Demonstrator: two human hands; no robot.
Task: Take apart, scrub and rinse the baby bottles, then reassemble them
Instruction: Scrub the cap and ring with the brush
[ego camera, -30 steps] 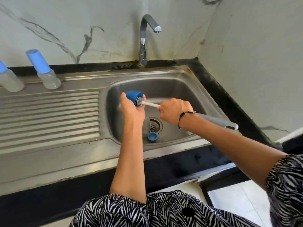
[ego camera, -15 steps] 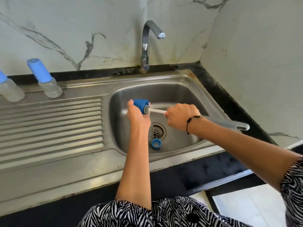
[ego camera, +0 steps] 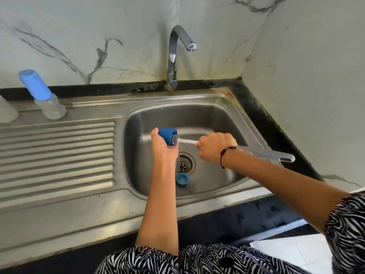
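Observation:
Over the steel sink basin, my left hand grips a blue bottle cap with its mouth turned right. My right hand holds a grey bottle brush by its handle, and the white stem runs left so that the bristle head sits inside the cap's mouth. A blue screw ring lies on the basin floor beside the drain. One clear baby bottle with a light blue cap stands on the back ledge at the left; part of a second clear bottle shows at the frame's left edge.
The chrome tap stands behind the basin, with no water running. A ribbed draining board fills the left side. Marble walls close the back and right, and a black counter edge borders the sink.
The brush head has gone deeper into the blue cap. Both hands keep their hold over the basin. The view has shifted, so the sink sits lower in frame.

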